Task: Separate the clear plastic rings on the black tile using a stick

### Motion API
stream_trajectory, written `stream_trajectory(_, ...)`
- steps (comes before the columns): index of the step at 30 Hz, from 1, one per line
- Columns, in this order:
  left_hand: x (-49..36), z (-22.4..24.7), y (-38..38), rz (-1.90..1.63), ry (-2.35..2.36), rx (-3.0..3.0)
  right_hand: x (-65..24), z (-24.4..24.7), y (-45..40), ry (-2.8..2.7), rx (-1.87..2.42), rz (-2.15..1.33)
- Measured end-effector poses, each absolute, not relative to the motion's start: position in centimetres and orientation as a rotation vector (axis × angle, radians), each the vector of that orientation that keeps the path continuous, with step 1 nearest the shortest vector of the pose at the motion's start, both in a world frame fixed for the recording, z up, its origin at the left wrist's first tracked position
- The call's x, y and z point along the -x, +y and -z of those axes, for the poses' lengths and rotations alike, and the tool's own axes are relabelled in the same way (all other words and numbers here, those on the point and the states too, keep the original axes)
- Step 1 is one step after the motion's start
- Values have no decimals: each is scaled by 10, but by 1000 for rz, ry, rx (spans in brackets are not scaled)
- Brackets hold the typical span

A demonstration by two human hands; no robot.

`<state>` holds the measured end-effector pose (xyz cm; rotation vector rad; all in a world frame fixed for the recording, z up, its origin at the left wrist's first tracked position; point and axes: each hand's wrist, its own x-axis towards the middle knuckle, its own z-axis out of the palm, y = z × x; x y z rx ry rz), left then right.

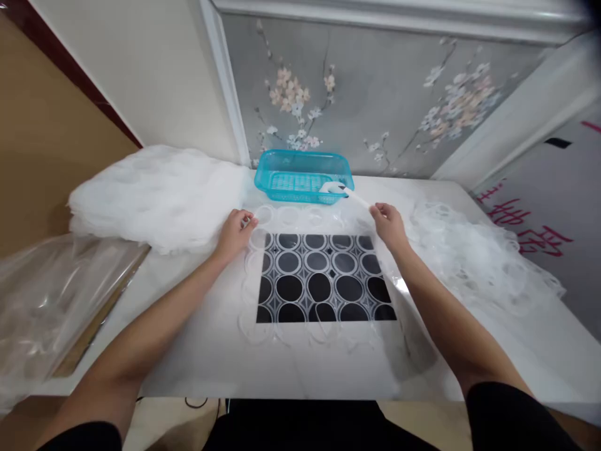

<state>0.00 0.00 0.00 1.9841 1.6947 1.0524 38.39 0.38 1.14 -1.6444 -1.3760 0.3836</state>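
Note:
A thin, see-through plastic sheet with round holes (256, 263) lies over a black-and-grey patterned mat (348, 288). At its upper left corner, my left hand (237, 235) is closed, thumb and fingers pinching the sheet's edge. My right hand (389, 227) is closed too, above the sheet's upper right corner. From its fingertips a slim white stick (359, 198) reaches toward the blue plastic basket (304, 160). A white piece with a dark spot (332, 187) sits at the basket's front right rim; whether it joins the stick is unclear.
A thick stack of white translucent sheets (150, 197) stands at left, beside a clear plastic bag (56, 300). Loose holed sheets (474, 250) are heaped at right. The white table (291, 376) backs onto a flowered wall panel (375, 81).

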Motion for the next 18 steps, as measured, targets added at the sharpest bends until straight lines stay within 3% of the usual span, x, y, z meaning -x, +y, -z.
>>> stream_trajectory(3,-2,0,-7,-1058,1680,-2005,-378,-18,-19,-1514,1589,-288)
stream_trajectory(9,-14,-14,-61,-682,1519,-2339,-361,-46,-78,-1551,1588,-724)
stream_trajectory(18,-15,-2,-117,-233,1126,-2846,-323,-70,-91,-1657,1435,-518)
